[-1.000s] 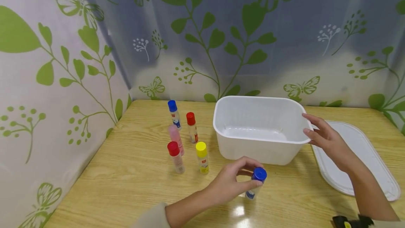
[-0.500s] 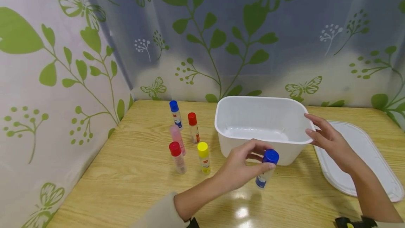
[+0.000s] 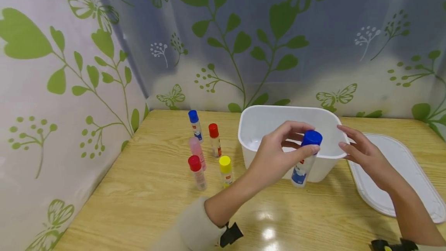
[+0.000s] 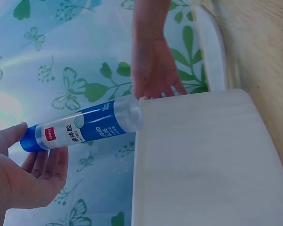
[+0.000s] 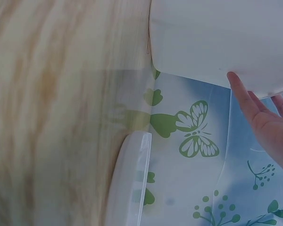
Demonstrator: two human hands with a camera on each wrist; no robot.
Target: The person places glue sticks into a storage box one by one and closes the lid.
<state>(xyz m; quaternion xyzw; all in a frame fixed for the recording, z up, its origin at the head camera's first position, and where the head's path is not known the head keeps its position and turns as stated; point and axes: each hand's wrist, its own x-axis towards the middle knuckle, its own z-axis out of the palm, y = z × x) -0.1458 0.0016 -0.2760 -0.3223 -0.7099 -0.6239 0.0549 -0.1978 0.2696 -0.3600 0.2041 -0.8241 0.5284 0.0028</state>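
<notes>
My left hand [image 3: 271, 154] pinches a clear liquid glue bottle [image 3: 302, 171] by its blue cap, between thumb and fingers. Lifted off the table, the bottle hangs slightly tilted in front of a deep white plastic bin [image 3: 322, 169]. In the left wrist view, the blue-and-white label of the glue bottle [image 4: 89, 125] faces the camera, and its base lies near the bin's rim. At the bin's right end, my right hand [image 3: 369, 158] grips the rim, thumb and index finger over the edge. The right wrist view shows one fingertip of that hand [image 5: 266, 117] against the bin's outer wall.
Several glue bottles stand left of the bin: one blue-capped [image 3: 196, 129], a red-capped one [image 3: 215, 146], a pink one [image 3: 196, 148], another red-capped one [image 3: 199, 177] and a yellow-capped one [image 3: 226, 173]. A white lid [image 3: 393, 173] lies on the right. Patterned cloth walls enclose the table.
My left hand has raised the blue-capped glue bottle from the table, moving up and right to the bin's front. My right hand has stayed on the rim.
</notes>
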